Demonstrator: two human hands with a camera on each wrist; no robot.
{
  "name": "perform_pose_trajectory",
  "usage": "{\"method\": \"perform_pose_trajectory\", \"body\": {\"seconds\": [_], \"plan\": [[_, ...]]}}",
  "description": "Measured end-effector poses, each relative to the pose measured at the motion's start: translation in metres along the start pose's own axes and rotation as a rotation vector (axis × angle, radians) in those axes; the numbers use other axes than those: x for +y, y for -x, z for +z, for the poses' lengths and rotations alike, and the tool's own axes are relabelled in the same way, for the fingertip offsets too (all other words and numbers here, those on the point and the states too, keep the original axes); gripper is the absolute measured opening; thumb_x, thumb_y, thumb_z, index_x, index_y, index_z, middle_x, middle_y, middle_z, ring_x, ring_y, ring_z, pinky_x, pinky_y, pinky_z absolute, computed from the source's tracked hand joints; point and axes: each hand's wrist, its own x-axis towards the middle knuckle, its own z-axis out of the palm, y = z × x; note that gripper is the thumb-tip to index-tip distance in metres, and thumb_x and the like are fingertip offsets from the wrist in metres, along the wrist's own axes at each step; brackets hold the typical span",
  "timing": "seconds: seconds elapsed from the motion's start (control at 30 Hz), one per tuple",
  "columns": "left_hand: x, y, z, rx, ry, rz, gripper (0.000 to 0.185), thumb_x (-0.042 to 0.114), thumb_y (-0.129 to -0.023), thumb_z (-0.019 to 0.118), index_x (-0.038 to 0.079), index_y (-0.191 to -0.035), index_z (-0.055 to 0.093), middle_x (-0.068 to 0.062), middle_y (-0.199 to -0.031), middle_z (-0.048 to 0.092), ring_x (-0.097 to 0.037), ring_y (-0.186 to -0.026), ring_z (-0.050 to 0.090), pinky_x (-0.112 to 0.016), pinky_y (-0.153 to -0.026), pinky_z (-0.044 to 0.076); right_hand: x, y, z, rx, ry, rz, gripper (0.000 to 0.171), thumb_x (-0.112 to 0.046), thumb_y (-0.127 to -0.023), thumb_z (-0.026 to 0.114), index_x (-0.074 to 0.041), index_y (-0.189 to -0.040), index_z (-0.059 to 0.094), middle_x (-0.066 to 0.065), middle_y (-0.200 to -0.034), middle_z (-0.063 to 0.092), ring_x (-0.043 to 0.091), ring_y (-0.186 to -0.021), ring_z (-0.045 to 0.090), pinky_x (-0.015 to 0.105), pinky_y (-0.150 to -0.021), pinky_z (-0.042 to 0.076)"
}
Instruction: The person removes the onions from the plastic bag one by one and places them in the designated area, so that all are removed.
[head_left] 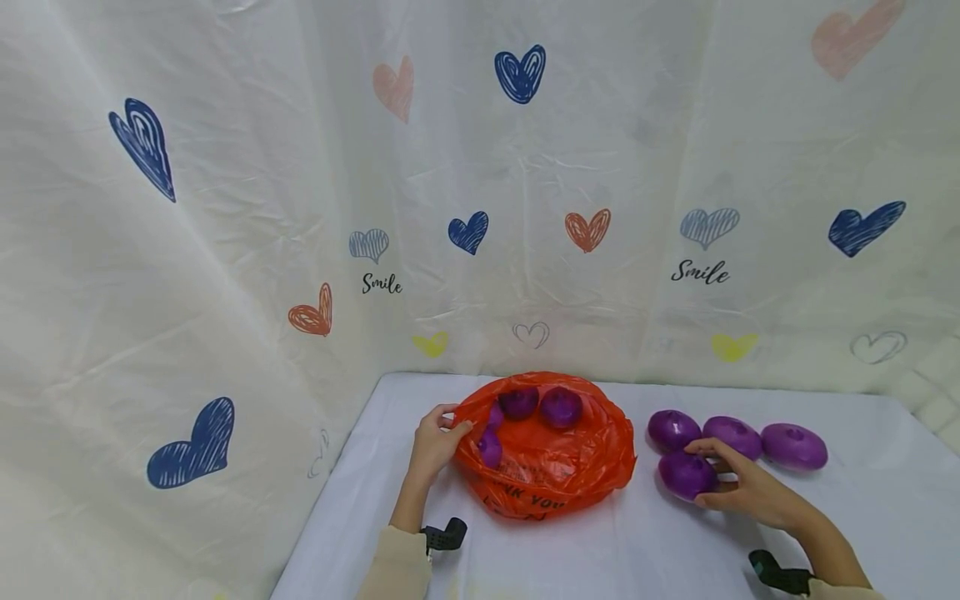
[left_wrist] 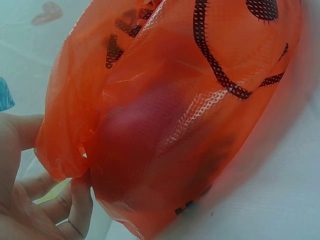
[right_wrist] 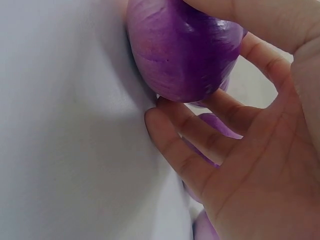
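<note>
My left hand (head_left: 435, 443) pinches the left rim of a red plastic bag (head_left: 540, 475), which stands with its mouth spread. Inside the bag lie several purple onions, one of them an onion (head_left: 561, 407) near the back. In the left wrist view, the thumb and fingers hold the bag's edge (left_wrist: 65, 145), and a rounded purple shape shows dimly through the plastic. On the right, my right hand (head_left: 742, 487) holds a purple onion (head_left: 686, 475) between thumb and fingers. The right wrist view shows that onion (right_wrist: 182, 55) close up, low over or on the white cloth; contact is unclear.
Behind the held onion, three more onions sit in a row: a dark onion (head_left: 673, 430), a middle onion (head_left: 731, 437) and a right onion (head_left: 795, 447). A white cloth (head_left: 592, 558) covers the table. Heart-printed sheeting (head_left: 630, 150) hangs behind and at the left.
</note>
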Motion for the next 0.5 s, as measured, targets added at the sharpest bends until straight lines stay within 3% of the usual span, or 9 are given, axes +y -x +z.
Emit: {"method": "perform_pose_trajectory", "body": {"seconds": [0.33, 0.5], "plan": [[0.0012, 0.0012, 0.0003, 0.006, -0.008, -0.002, 0.041, 0.026, -0.091, 0.075, 0.011, -0.129, 0.065, -0.012, -0.097, 0.064, -0.02, -0.076, 0.059, -0.028, -0.067, 0.057, -0.0023, 0.0009, -0.0017, -0.004, 0.003, -0.013, 0.066, -0.015, -0.086, 0.081, -0.001, -0.14, 0.046, 0.028, -0.142, 0.043, -0.017, -0.109, 0.047, 0.018, -0.083, 0.056], [0.0033, 0.0029, 0.0, 0.008, -0.017, -0.001, 0.043, 0.026, -0.092, 0.075, 0.01, -0.13, 0.064, -0.012, -0.098, 0.064, -0.019, -0.077, 0.059, -0.03, -0.068, 0.059, -0.0028, 0.0019, -0.003, 0.004, 0.003, -0.027, 0.062, -0.014, -0.086, 0.08, -0.002, -0.138, 0.049, 0.005, -0.137, 0.048, -0.014, -0.108, 0.049, 0.02, -0.083, 0.056]]}}
